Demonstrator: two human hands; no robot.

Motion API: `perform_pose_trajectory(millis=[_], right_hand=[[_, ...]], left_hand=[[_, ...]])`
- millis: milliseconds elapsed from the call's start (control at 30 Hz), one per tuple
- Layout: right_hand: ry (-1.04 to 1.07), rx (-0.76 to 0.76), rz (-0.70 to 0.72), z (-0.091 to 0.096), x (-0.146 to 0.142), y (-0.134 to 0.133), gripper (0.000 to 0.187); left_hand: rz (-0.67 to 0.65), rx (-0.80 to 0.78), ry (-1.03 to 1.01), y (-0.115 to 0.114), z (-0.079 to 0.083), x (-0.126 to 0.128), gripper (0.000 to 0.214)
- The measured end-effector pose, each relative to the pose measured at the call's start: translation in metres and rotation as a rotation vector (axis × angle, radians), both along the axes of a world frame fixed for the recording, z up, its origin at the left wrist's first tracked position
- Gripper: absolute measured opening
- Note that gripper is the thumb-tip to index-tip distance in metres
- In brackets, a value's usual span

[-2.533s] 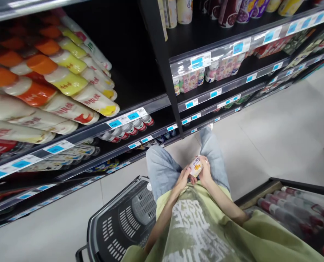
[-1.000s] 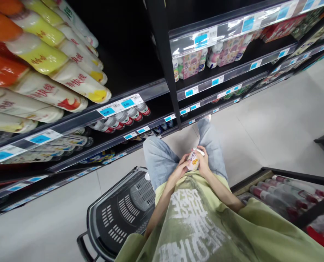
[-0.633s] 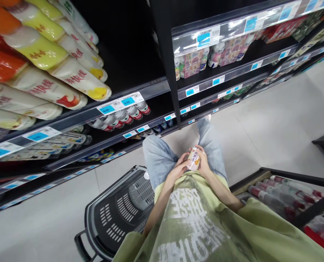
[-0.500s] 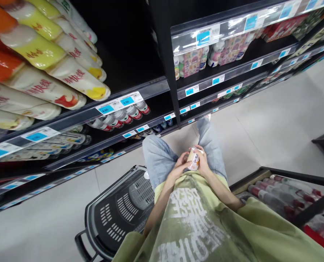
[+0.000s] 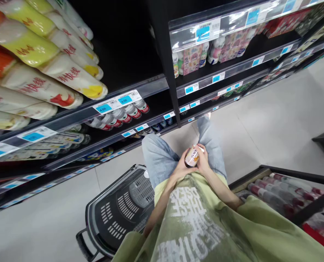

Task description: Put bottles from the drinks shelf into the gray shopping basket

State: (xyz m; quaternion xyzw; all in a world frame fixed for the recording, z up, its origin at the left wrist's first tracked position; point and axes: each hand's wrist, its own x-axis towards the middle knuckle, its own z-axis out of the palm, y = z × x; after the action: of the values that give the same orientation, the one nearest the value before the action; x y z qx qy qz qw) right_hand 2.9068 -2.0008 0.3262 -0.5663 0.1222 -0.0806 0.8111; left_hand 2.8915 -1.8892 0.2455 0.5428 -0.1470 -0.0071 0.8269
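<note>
I hold a small drink bottle point(image 5: 192, 157) with a pale label and an orange picture in front of my waist. My left hand point(image 5: 180, 168) cups it from the left with fingers curled round it. My right hand point(image 5: 204, 162) grips it from the right, fingers wrapped over its top end. The bottle is tilted, its cap end toward the shelves. Below my hands are my light blue jeans and green printed shirt.
A black shopping basket point(image 5: 118, 213) hangs at my left side. Black shelving point(image 5: 162, 51) with rows of bottles point(image 5: 66, 72) and blue price tags runs along the left and top. A low rack with red-capped bottles point(image 5: 282, 189) stands at the right. Grey tiled floor point(image 5: 273, 123) lies ahead.
Both hands have kept hold of the bottle and turned it, so a different side of the label shows. The view has dipped slightly.
</note>
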Motion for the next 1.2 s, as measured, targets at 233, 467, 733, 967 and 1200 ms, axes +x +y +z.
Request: perform_pose_trajectory(millis=[233,467,733,967,1200], right_hand=[[-0.052,0.035,0.146,0.002,-0.003,-0.003,0.045],[-0.050,0.065,0.335,0.004,-0.007,-0.006,0.047],[0.120,0.235,0.235,-0.001,0.002,-0.011,0.045],[0.137,0.266,0.244,0.004,-0.001,-0.009,0.042],[0.068,0.142,0.222,0.005,-0.001,-0.006,0.048]], left_hand=[[-0.063,-0.135,0.143,0.001,-0.008,0.000,0.084],[-0.465,-0.252,0.312,0.005,-0.013,0.002,0.092],[-0.195,0.009,0.236,-0.006,0.002,-0.002,0.064],[-0.166,0.086,0.181,-0.001,0.003,0.000,0.069],[0.089,0.185,0.087,0.001,0.003,-0.002,0.069]])
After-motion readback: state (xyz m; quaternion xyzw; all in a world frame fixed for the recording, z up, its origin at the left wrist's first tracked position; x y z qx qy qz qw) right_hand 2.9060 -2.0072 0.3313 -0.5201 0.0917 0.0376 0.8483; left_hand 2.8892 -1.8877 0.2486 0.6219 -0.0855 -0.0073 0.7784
